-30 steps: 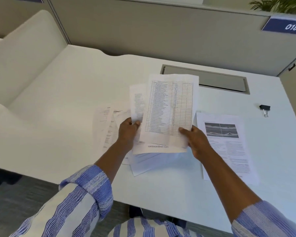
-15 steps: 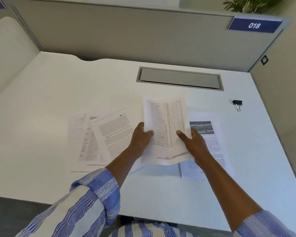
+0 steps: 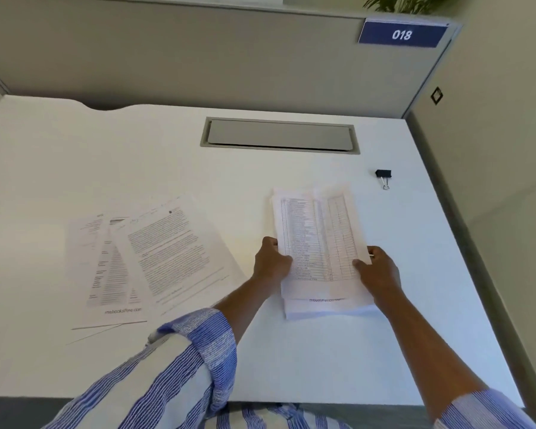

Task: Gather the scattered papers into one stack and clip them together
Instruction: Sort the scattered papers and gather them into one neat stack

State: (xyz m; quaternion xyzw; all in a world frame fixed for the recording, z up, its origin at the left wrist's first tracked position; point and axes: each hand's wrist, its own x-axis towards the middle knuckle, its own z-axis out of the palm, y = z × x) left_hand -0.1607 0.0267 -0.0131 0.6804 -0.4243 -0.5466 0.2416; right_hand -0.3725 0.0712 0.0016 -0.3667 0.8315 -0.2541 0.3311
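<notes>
A small stack of papers (image 3: 319,239), its top sheet a printed table, lies on the white desk (image 3: 106,156) at centre right. My left hand (image 3: 271,261) grips its left edge and my right hand (image 3: 376,270) grips its right edge, thumbs on top. The sheets underneath stick out unevenly at the near end. Further left, several loose printed sheets (image 3: 149,255) lie fanned and overlapping on the desk. A black binder clip (image 3: 383,176) sits beyond the stack, to the right, untouched.
A grey cable-tray lid (image 3: 279,136) is set into the desk behind the papers. A grey partition (image 3: 198,57) with a blue sign reading 018 (image 3: 402,34) closes the back. A side panel (image 3: 492,181) bounds the desk on the right.
Both hands have lowered the held sheets from upright and set them down to the right, on top of the sheet with the picture. The view has shifted right.
</notes>
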